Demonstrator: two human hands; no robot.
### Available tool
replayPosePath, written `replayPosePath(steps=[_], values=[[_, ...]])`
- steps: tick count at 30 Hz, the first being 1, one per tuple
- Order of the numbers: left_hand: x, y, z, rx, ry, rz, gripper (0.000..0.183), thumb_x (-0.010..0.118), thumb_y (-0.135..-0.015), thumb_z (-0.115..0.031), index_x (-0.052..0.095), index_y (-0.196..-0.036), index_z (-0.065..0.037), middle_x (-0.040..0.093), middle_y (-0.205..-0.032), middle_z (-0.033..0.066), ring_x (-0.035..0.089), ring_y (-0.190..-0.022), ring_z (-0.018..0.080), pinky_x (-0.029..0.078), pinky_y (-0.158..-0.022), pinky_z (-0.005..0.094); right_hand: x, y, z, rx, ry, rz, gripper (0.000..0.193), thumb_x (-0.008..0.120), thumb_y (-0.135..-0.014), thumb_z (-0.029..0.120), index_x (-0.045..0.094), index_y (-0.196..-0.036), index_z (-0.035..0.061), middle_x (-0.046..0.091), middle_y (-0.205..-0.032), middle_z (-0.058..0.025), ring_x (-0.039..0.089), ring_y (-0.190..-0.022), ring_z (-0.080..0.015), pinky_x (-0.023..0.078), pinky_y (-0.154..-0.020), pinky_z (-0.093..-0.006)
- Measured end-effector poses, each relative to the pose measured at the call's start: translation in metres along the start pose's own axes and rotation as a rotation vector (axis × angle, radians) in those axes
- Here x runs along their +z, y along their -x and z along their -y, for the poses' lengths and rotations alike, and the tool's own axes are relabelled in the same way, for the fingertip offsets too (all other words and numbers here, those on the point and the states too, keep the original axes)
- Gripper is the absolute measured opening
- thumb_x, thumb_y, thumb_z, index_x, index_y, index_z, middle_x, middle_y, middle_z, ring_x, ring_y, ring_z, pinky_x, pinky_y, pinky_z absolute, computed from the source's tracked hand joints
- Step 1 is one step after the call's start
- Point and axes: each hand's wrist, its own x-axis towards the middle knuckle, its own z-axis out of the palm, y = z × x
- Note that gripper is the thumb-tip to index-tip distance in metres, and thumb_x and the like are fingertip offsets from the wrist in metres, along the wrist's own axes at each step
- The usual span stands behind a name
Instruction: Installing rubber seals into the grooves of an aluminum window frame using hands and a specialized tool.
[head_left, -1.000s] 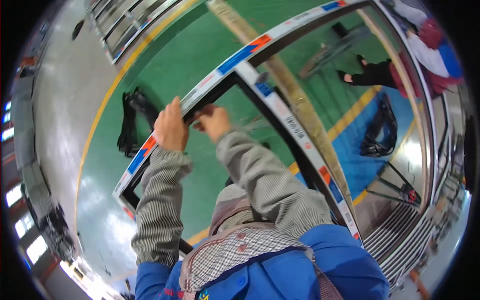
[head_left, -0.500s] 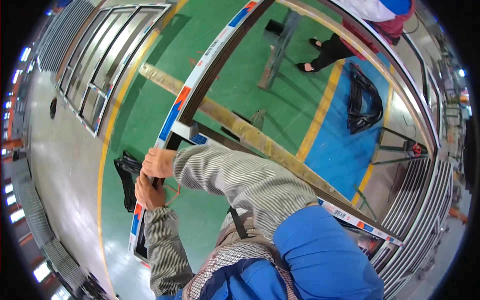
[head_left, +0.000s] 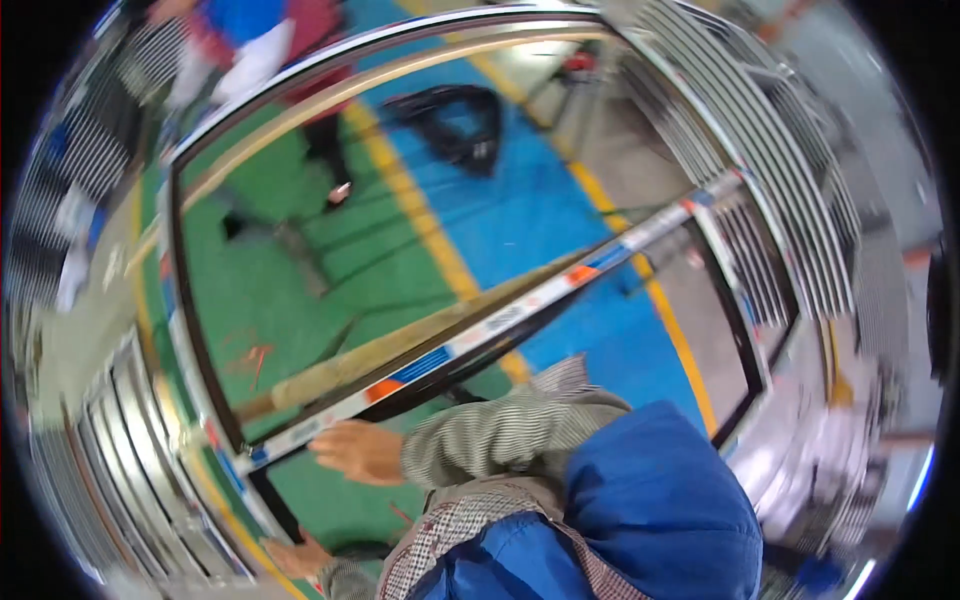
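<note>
A large rectangular window frame (head_left: 186, 330), its profiles covered with printed protective film, lies in front of me. A crossbar (head_left: 510, 318) with white, blue and orange film divides it. My right hand (head_left: 358, 452) is just below the crossbar's left end, fingers stretched to the left, with nothing visible in them. Lower down, my left hand (head_left: 298, 555) has its fingers over the frame's near left side rail; motion blur softens its outline. Under the frame runs a padded support beam (head_left: 385, 350).
Another person (head_left: 270, 50) stands beyond the frame's far left. Black coiled material (head_left: 455, 125) lies on the blue floor strip. Stacked metal profiles (head_left: 760, 130) stand at the right, and more frames (head_left: 140, 470) at the lower left. Yellow lines (head_left: 430, 220) cross the floor.
My view has swung to the right, so the frame appears turned. My right hand has left the side rail and moved apart from my left hand, which stays at the rail.
</note>
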Motion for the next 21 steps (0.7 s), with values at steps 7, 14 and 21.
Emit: replayPosePath(steps=[7,14,21], values=[[-0.122,-0.069,-0.255,0.525,0.927,-0.018,0.043,0.059,-0.086,-0.011,0.051,-0.128,-0.004,0.057,-0.115,0.0144,0.054,-0.094,0.0286,0.044,-0.079,0.0388,-0.203,0.244,-0.005,0.846,0.598,-0.693,0.033,0.067,-0.075,0.009,0.059,-0.106,0.0041,0.058,-0.114,-0.0132,0.055,-0.106,-0.0322,0.045,-0.089,-0.0416],[-0.269,0.008,-0.527,0.890,1.538,0.353,0.032,0.048,-0.089,0.001,0.060,-0.118,0.000,0.059,-0.087,0.0102,0.053,-0.070,0.0170,0.043,-0.061,0.0323,-0.333,0.442,0.033,1.183,0.957,-1.287,0.023,0.068,-0.077,0.005,0.062,-0.099,0.0045,0.063,-0.100,-0.0146,0.061,-0.093,-0.0279,0.049,-0.082,-0.0355],[-0.325,0.124,-0.702,0.960,1.372,0.594,0.039,0.046,-0.095,-0.012,0.047,-0.132,-0.002,0.061,-0.105,0.0121,0.057,-0.092,0.0241,0.044,-0.082,0.0368,-0.546,0.607,-0.051,1.406,0.710,-1.306,0.024,0.063,-0.083,0.016,0.063,-0.102,0.0018,0.068,-0.086,-0.0141,0.066,-0.081,-0.0230,0.051,-0.072,-0.0325]])
